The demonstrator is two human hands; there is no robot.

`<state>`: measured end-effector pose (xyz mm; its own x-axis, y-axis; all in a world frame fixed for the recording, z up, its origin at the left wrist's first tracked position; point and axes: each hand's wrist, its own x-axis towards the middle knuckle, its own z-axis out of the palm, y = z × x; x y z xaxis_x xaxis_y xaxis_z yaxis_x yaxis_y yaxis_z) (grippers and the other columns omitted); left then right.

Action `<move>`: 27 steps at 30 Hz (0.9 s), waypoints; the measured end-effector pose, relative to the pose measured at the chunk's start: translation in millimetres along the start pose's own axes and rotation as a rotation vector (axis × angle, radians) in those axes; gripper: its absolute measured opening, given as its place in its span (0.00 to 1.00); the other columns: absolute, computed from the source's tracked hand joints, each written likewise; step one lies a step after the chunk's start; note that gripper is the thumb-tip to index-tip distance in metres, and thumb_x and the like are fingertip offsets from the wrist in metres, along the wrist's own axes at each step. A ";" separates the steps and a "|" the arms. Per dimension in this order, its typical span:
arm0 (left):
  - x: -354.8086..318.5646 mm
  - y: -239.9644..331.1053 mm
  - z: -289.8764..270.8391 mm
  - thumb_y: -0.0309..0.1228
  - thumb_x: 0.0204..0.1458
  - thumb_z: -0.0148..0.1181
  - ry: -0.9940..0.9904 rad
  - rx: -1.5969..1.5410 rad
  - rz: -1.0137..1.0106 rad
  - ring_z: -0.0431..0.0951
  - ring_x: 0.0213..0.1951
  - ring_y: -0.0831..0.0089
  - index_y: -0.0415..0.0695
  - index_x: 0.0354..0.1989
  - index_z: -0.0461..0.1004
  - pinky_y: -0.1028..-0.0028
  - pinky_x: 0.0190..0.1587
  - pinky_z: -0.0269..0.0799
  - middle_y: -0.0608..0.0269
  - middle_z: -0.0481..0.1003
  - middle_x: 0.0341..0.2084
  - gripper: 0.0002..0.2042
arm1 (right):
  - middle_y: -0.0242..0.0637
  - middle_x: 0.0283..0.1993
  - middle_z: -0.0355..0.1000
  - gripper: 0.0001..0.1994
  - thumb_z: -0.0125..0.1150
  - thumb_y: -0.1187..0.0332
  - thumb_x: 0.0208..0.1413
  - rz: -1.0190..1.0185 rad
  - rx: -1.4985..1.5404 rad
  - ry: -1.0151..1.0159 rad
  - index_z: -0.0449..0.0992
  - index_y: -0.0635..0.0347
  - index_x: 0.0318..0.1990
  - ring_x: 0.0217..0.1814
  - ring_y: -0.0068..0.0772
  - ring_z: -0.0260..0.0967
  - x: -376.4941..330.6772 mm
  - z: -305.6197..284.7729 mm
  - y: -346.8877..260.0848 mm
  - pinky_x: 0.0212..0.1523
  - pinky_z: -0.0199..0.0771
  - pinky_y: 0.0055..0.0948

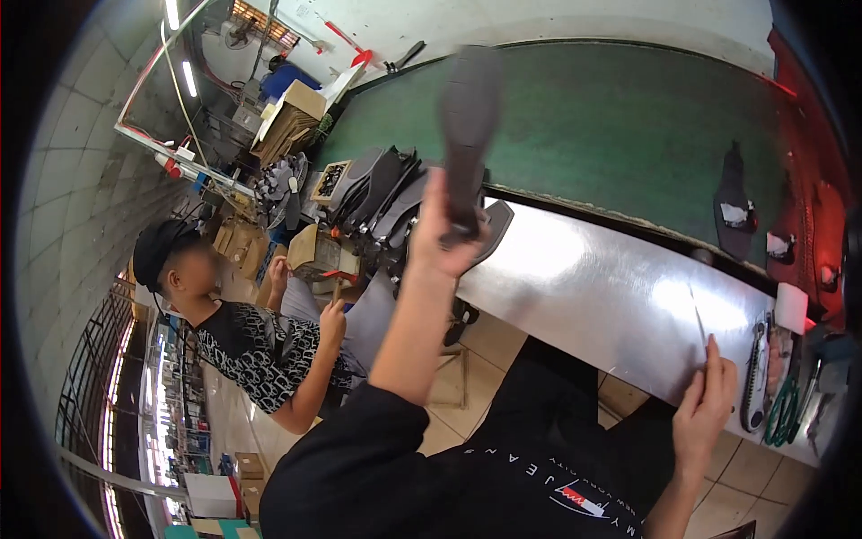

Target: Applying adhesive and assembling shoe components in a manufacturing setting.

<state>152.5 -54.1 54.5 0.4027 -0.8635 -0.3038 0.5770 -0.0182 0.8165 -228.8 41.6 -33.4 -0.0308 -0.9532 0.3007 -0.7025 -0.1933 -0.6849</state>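
Note:
My left hand [440,238] is raised over the near edge of the green belt. Its fingers close round the narrow lower end of a dark grey shoe sole [471,117], which stands almost upright and is slightly blurred. Lower right, my right hand [706,400] rests by the front of the shiny metal table [575,296]. A thin pointed metal tool [697,313] sticks out from its fingers; its kind cannot be made out. Behind my left hand another dark sole [494,235] lies at the table's left end.
Dark soles [382,184] are piled left of the table. Another sole [734,202] with a white patch lies on the green belt [620,117], near a red-lit machine [817,180]. A cutter knife [757,377] and green-handled scissors [783,418] lie at right. A co-worker [269,350] sits left, holding a stick-like tool.

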 end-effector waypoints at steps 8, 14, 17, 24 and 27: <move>107.4 136.5 -131.1 0.55 0.47 0.65 0.302 0.617 0.247 0.73 0.51 0.67 0.46 0.52 0.75 0.57 0.48 0.70 0.62 0.75 0.50 0.30 | 0.45 0.39 0.68 0.17 0.53 0.78 0.55 -0.056 -0.242 0.038 0.74 0.62 0.53 0.42 0.47 0.66 20.2 -11.8 30.5 0.44 0.67 0.38; 122.7 310.8 -323.0 0.55 0.50 0.60 0.492 1.690 0.340 0.76 0.28 0.68 0.54 0.59 0.71 0.69 0.37 0.70 0.57 0.77 0.23 0.30 | 0.42 0.40 0.65 0.22 0.52 0.76 0.47 -0.073 -0.160 0.073 0.75 0.52 0.52 0.40 0.44 0.64 30.5 -8.9 48.5 0.40 0.67 0.40; 172.5 210.1 -288.1 0.71 0.51 0.39 0.642 1.088 0.360 0.74 0.20 0.67 0.42 0.47 0.76 0.73 0.24 0.68 0.56 0.75 0.18 0.41 | 0.45 0.47 0.66 0.21 0.53 0.74 0.46 -0.023 -0.335 0.080 0.76 0.53 0.51 0.45 0.47 0.64 21.7 -1.2 40.1 0.43 0.67 0.42; 150.1 137.1 -112.0 0.42 0.53 0.62 0.493 1.464 1.252 0.73 0.23 0.56 0.29 0.25 0.76 0.59 0.29 0.71 0.44 0.76 0.21 0.22 | 0.51 0.61 0.62 0.19 0.53 0.68 0.49 -0.073 -0.419 0.183 0.76 0.54 0.50 0.67 0.50 0.56 4.9 11.2 40.4 0.63 0.51 0.61; 197.6 64.6 -52.4 0.41 0.59 0.56 -0.300 1.216 0.814 0.77 0.43 0.68 0.38 0.49 0.76 0.72 0.47 0.71 0.56 0.78 0.42 0.18 | 0.48 0.60 0.63 0.18 0.52 0.68 0.50 -0.140 -0.318 0.144 0.76 0.54 0.50 0.70 0.48 0.54 6.7 27.5 26.9 0.67 0.41 0.63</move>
<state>306.7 -199.4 21.5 0.0705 -0.9091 0.4106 -0.7183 0.2393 0.6532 -228.4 23.6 -68.1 -0.0023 -0.8760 0.4824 -0.8919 -0.2164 -0.3972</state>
